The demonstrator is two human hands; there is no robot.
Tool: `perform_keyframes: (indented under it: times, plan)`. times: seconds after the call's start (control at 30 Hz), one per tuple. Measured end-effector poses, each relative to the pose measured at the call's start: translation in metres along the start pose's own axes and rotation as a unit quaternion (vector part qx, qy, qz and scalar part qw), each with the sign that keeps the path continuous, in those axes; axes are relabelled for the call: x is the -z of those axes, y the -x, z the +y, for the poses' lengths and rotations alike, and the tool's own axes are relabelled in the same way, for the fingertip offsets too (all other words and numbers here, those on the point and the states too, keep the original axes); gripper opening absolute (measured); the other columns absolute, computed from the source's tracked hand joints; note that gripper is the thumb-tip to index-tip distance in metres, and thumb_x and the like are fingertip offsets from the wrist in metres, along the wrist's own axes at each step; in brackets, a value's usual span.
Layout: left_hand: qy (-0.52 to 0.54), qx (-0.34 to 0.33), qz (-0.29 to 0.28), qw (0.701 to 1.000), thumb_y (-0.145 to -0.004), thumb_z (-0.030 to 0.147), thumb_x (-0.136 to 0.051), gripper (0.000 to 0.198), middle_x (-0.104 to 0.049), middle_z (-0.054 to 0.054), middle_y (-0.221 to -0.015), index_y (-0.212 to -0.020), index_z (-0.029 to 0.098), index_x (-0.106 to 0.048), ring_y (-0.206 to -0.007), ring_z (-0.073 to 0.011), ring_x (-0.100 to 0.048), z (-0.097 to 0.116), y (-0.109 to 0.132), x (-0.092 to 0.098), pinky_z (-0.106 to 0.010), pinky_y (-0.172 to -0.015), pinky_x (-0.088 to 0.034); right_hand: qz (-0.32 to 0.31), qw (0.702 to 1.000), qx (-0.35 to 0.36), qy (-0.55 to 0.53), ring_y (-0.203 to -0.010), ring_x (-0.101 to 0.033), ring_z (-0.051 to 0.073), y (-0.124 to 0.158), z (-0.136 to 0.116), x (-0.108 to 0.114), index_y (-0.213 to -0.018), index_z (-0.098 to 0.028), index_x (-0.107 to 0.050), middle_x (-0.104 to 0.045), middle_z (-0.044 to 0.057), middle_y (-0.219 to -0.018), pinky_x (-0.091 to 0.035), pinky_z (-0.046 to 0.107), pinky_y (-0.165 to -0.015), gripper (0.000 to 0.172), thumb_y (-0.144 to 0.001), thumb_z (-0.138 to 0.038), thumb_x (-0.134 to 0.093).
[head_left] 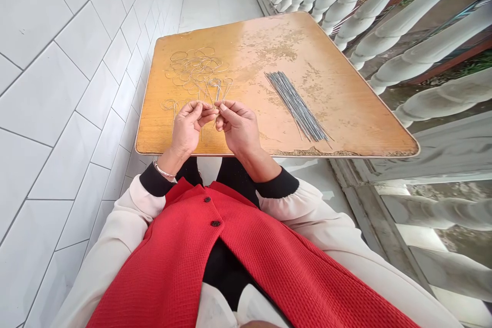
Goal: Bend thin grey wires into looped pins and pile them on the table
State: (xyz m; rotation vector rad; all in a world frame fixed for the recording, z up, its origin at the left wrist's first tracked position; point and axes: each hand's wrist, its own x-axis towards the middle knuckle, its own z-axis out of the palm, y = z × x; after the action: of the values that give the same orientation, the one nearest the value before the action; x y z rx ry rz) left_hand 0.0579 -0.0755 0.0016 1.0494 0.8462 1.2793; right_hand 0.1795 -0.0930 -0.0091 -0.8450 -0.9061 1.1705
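Note:
My left hand (187,125) is closed in a pinch near the front edge of the table, holding thin wire. Right beside it, my right hand (241,127) pinches the same spot with thumb and fingers, and the fingertips of both hands nearly meet. Bent wire (217,83) with narrow loops sticks out beyond the fingertips; which strands are held and which lie on the table is hard to tell. Past my left hand lies a loose pile of looped thin wires (198,65). To the right rests a bundle of straight grey wires (298,105).
The wooden table (246,43) has a worn, peeling top and rounded corners. A white tiled wall (82,82) runs close along the left. White balusters (384,36) line the right side. More looped wire (168,105) lies near the table's left edge.

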Motion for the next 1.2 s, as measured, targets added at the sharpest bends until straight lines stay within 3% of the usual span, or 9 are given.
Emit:
perform_keyframes:
  times: [0.13,0.47,0.63,0.7,0.8,0.87,0.93,1.07,1.2]
  plan:
    - [-0.048,-0.021,-0.006,0.999,-0.105,0.027,-0.046,0.023,-0.071,0.000,-0.094,-0.085,0.020,-0.054,-0.091,-0.0071,-0.074,-0.007,-0.001,0.003,-0.023,-0.088,-0.060,-0.008,1.000,0.003,0.011,-0.052,-0.051,0.006,0.001,0.000,0.001,-0.084,-0.021,-0.068,-0.066,-0.001,-0.078,-0.045,0.021,-0.050,0.023,-0.081,-0.043,-0.078]
    - [0.046,0.030,0.031,0.998,-0.104,0.013,-0.043,0.021,-0.070,0.000,-0.089,-0.088,0.017,-0.055,-0.085,-0.0043,-0.073,0.001,0.006,-0.002,-0.020,-0.089,-0.058,-0.023,0.999,-0.010,-0.024,-0.052,-0.052,0.004,0.003,-0.001,0.004,-0.079,-0.021,-0.071,-0.071,-0.002,-0.081,-0.045,0.019,-0.050,0.019,-0.070,-0.032,-0.085]
    - [-0.057,0.004,0.001,0.998,-0.099,0.022,-0.059,0.005,-0.073,-0.001,-0.100,-0.102,0.020,-0.062,-0.088,-0.0077,-0.075,0.002,0.006,0.009,-0.021,-0.085,-0.059,-0.010,1.000,-0.024,-0.015,-0.052,-0.054,0.004,0.002,-0.002,0.005,-0.075,-0.020,-0.071,-0.067,-0.003,-0.074,-0.045,0.018,-0.051,0.021,-0.066,-0.029,-0.088]
    - [-0.127,-0.043,0.006,0.991,-0.097,0.029,-0.063,0.019,-0.073,-0.003,-0.109,-0.115,0.023,-0.061,-0.086,-0.0091,-0.074,0.000,0.007,0.018,-0.022,-0.080,-0.059,-0.005,0.999,-0.031,-0.015,-0.052,-0.054,0.004,0.001,-0.002,0.007,-0.075,-0.019,-0.072,-0.066,-0.002,-0.072,-0.045,0.018,-0.050,0.019,-0.065,-0.027,-0.087]
    - [-0.257,-0.155,0.036,0.953,-0.096,0.035,-0.063,0.034,-0.069,-0.006,-0.122,-0.129,0.029,-0.058,-0.090,-0.0114,-0.073,0.002,0.006,0.033,-0.022,-0.076,-0.057,-0.008,0.999,-0.037,-0.004,-0.050,-0.052,0.004,-0.001,-0.004,0.010,-0.077,-0.018,-0.072,-0.063,-0.002,-0.071,-0.043,0.019,-0.047,0.018,-0.067,-0.026,-0.085]
    - [-0.355,-0.230,0.034,0.906,-0.098,0.038,-0.059,0.033,-0.067,-0.007,-0.126,-0.130,0.030,-0.060,-0.101,-0.0144,-0.070,0.008,0.004,0.046,-0.023,-0.080,-0.056,-0.016,0.999,-0.038,0.011,-0.050,-0.049,0.004,-0.001,-0.006,0.013,-0.077,-0.018,-0.072,-0.062,-0.002,-0.072,-0.041,0.020,-0.046,0.017,-0.069,-0.027,-0.084]
    - [-0.439,-0.282,-0.004,0.853,-0.099,0.039,-0.056,0.029,-0.069,-0.006,-0.121,-0.123,0.030,-0.067,-0.110,-0.0166,-0.067,0.016,-0.001,0.058,-0.024,-0.086,-0.054,-0.029,0.998,-0.044,0.019,-0.049,-0.046,0.004,-0.001,-0.009,0.015,-0.076,-0.019,-0.071,-0.061,-0.002,-0.072,-0.039,0.020,-0.045,0.016,-0.070,-0.028,-0.082]
    - [-0.523,-0.317,-0.092,0.786,-0.099,0.036,-0.053,0.029,-0.070,-0.004,-0.106,-0.121,0.031,-0.071,-0.091,-0.0138,-0.066,0.027,-0.016,0.073,-0.024,-0.079,-0.050,-0.067,0.995,-0.077,0.005,-0.048,-0.040,0.004,-0.001,-0.015,0.017,-0.075,-0.018,-0.069,-0.058,-0.001,-0.071,-0.032,0.020,-0.042,0.015,-0.068,-0.026,-0.080]
    - [-0.545,-0.334,-0.144,0.755,-0.097,0.039,-0.055,0.026,-0.070,-0.005,-0.092,-0.110,0.030,-0.075,-0.076,-0.0144,-0.061,0.025,-0.023,0.073,-0.026,-0.067,-0.045,-0.103,0.988,-0.107,-0.028,-0.047,-0.032,0.003,0.000,-0.021,0.016,-0.073,-0.017,-0.068,-0.056,-0.002,-0.068,-0.023,0.019,-0.041,0.018,-0.062,-0.023,-0.081]
